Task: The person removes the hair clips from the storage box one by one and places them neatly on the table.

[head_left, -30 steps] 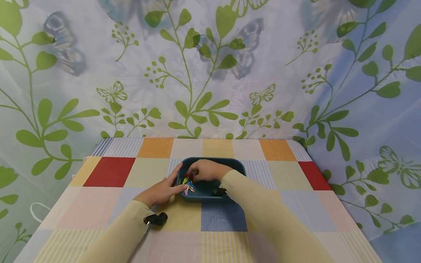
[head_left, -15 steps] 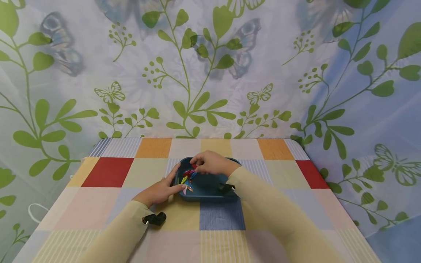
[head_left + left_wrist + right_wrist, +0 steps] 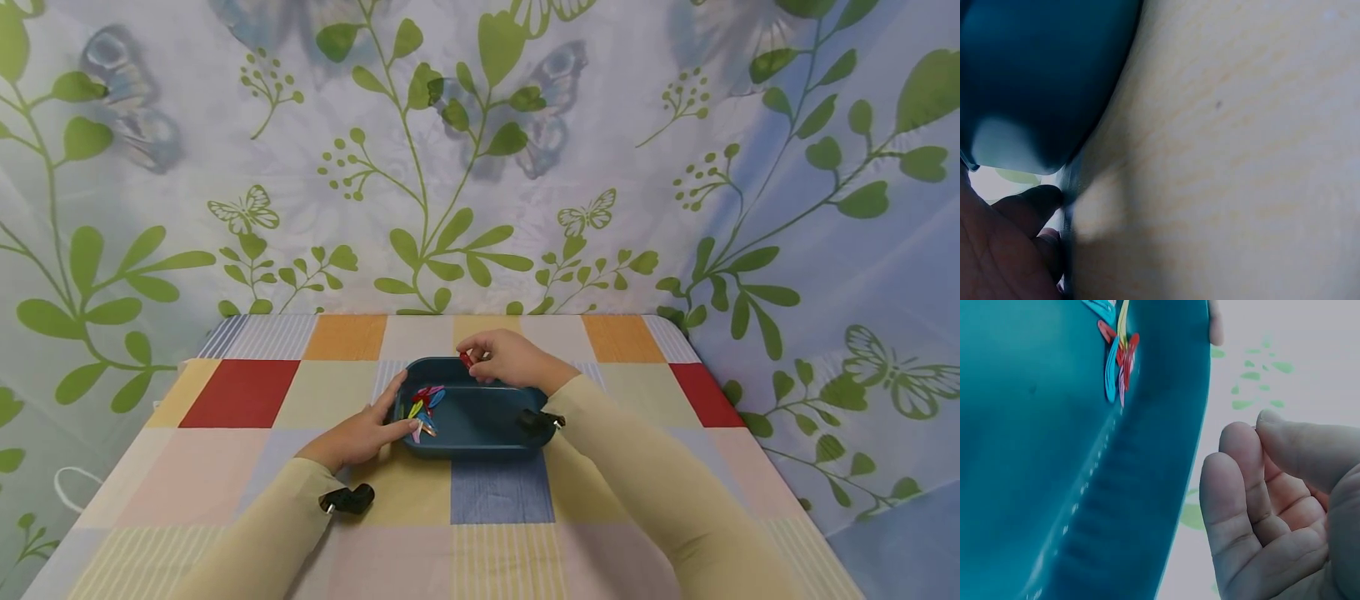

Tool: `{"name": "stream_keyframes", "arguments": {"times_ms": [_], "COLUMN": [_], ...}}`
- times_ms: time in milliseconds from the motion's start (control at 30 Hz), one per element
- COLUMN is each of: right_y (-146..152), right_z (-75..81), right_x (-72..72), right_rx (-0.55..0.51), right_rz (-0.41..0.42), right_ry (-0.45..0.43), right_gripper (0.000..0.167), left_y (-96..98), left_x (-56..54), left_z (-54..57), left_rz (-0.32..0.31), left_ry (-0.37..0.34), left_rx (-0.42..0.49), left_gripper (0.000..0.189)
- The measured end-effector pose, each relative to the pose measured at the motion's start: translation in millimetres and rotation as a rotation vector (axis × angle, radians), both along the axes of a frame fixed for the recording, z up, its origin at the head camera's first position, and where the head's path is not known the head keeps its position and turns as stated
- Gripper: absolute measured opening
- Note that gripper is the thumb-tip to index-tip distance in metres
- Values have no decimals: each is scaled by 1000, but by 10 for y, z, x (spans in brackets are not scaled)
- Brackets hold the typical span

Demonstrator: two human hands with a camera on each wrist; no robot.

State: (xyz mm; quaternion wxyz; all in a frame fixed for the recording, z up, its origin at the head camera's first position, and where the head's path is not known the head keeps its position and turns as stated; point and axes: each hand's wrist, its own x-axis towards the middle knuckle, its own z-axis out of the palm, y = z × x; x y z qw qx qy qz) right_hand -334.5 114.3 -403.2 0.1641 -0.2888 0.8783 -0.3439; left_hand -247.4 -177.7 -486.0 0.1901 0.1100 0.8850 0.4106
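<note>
Two hands show in my head feed, working at a dark teal tray [image 3: 487, 425] on the table [image 3: 506, 554], which wears a patchwork-patterned cloth. From where I sit, the right hand [image 3: 513, 360] is raised by the tray's far rim, thumb and fingertips pinching a small red piece [image 3: 466, 359]; I cannot tell whether that piece is over the tray or just past its edge. On the right wrist feed the fingers hide nearly all of it. The left hand [image 3: 356, 437] rests against the tray's left end, fingers extended along the rim and thumb spread across the near corner. Inside that left end I see a loose cluster of hair clips [image 3: 426, 407] in red, blue, yellow and pink, some overlapping, near the thumb. Both sleeves are cream, each with a black device at the wrist. Behind the table hangs a backdrop [image 3: 450, 167] printed with green leaves and butterflies.
</note>
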Motion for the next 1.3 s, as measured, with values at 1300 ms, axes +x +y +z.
{"name": "stream_keyframes", "arguments": {"times_ms": [1300], "right_y": [1360], "right_z": [-327], "right_x": [-185], "right_rx": [-99], "right_rz": [-378], "right_ry": [-68], "right_gripper": [49], "left_y": [0], "left_x": [-15], "left_z": [-42], "left_rz": [-18], "left_ry": [21], "left_rx": [19], "left_gripper": [92]}}
